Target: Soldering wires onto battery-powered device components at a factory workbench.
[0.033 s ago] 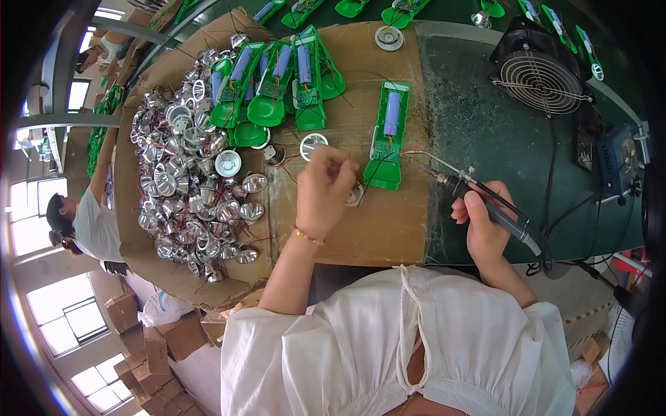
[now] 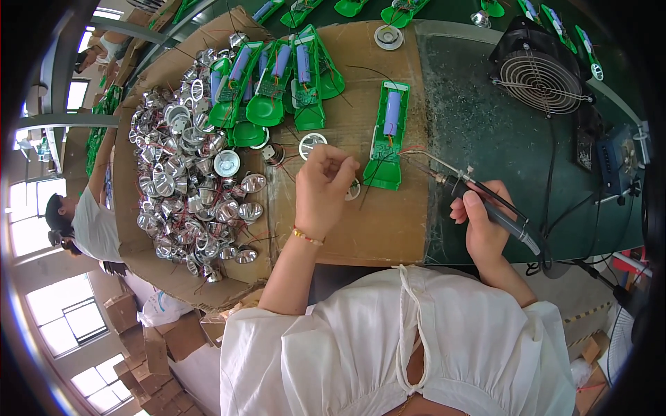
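Note:
My right hand point(image 2: 485, 225) grips a soldering iron point(image 2: 489, 211) like a pen, with a thin metal solder-feed tube point(image 2: 444, 166) alongside it. Its tip is close to the right edge of a green lamp casing point(image 2: 383, 173), near the small circuit board point(image 2: 386, 151). Inside that casing lies a purple battery cell point(image 2: 392, 114), and thin dark wires trail out. My left hand point(image 2: 325, 191) is closed in a pinch left of the casing; what its fingertips hold is too small to make out. A round lamp reflector point(image 2: 354, 189) shows partly behind its fingers.
Silvery reflectors point(image 2: 166, 180) with red wires fill an open cardboard box point(image 2: 128, 229) on the left. Several green casings with cells point(image 2: 309, 114) are stacked beyond my left hand. A black fan point(image 2: 541, 83) and a blue soldering station point(image 2: 617, 163) stand right. Another person point(image 2: 90, 222) is at far left.
My left hand and the reflector beside it have shifted very slightly. The dark wires around the casing lie differently. My right hand and the soldering iron stay nearly in place.

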`<state>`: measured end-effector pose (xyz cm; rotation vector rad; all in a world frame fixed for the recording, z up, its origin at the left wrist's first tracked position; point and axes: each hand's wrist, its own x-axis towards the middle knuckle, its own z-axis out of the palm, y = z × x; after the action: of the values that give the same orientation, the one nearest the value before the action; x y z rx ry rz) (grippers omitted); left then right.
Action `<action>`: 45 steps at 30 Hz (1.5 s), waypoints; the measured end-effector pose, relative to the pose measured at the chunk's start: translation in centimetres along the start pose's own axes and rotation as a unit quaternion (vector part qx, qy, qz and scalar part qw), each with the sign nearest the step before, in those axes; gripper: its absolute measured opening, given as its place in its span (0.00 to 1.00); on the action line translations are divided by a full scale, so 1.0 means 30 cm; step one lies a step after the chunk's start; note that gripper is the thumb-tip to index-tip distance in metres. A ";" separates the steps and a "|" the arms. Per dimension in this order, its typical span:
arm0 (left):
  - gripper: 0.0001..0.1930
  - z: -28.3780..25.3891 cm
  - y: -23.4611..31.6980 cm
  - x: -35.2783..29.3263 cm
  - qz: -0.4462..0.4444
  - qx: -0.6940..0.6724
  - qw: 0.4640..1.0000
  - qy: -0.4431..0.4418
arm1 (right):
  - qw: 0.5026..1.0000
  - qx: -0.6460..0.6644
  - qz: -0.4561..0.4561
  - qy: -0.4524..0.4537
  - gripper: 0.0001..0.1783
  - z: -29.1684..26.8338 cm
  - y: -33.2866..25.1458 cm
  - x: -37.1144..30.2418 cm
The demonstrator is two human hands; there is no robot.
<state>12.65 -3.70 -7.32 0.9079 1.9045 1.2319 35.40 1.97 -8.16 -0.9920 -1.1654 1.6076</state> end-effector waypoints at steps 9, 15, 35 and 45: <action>0.05 0.052 -0.001 -0.005 0.072 0.073 0.994 0.021 | 1.000 -0.024 0.007 -0.017 0.09 0.022 -0.013 0.005; 0.05 0.076 0.007 0.013 0.088 0.104 0.990 0.024 | 0.997 -0.061 -0.028 -0.023 0.09 0.038 -0.015 0.014; 0.06 0.066 0.012 0.035 0.042 0.115 0.992 -0.023 | 0.993 -0.114 -0.034 -0.021 0.07 0.070 -0.034 0.021; 0.07 0.068 0.000 0.052 0.058 0.107 0.992 -0.015 | 0.997 -0.058 -0.049 -0.002 0.08 0.022 -0.026 0.028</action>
<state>13.51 -1.47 -8.24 1.1565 2.0115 1.0872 34.70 2.74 -7.34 -0.9896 -1.3026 1.4791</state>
